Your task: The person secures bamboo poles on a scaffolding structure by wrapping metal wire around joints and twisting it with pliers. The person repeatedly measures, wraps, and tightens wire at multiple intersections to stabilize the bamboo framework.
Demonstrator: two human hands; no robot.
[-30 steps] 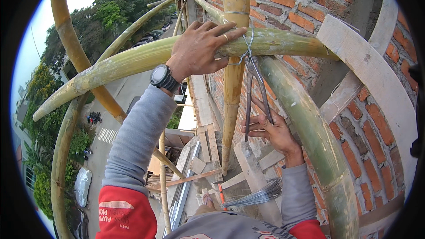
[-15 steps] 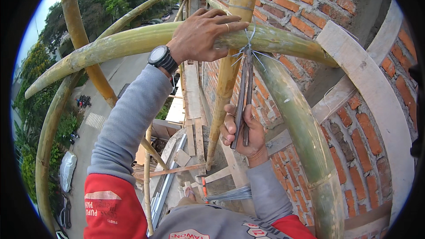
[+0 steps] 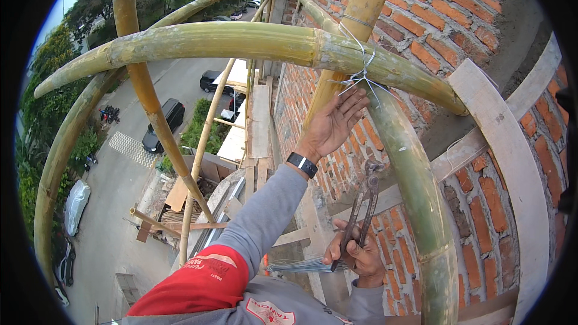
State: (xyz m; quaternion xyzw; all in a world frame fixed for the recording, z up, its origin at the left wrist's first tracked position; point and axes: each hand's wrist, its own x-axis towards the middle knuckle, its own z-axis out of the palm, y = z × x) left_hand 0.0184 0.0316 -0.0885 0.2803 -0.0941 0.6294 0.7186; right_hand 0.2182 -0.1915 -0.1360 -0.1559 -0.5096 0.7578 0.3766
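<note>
My left hand is raised with its palm turned up and fingers stretched out, the fingertips just under a wire tie. That tie loops round a horizontal bamboo pole where it crosses an upright bamboo pole; several loose wire ends stick out. Lower down, my right hand is closed round the handles of dark, worn pincers, their jaws pointing up and away from the tie. A thick green bamboo pole slopes down from the crossing, right of the pincers.
A brick wall with a pale curved board rises on the right. A bundle of tie wire hangs at my waist. More bamboo poles cross at the left, with a road and parked cars far below.
My left hand has left the horizontal pole and turned palm up below the tie. My right hand has drawn the pincers down off the wire ends. The view has shifted.
</note>
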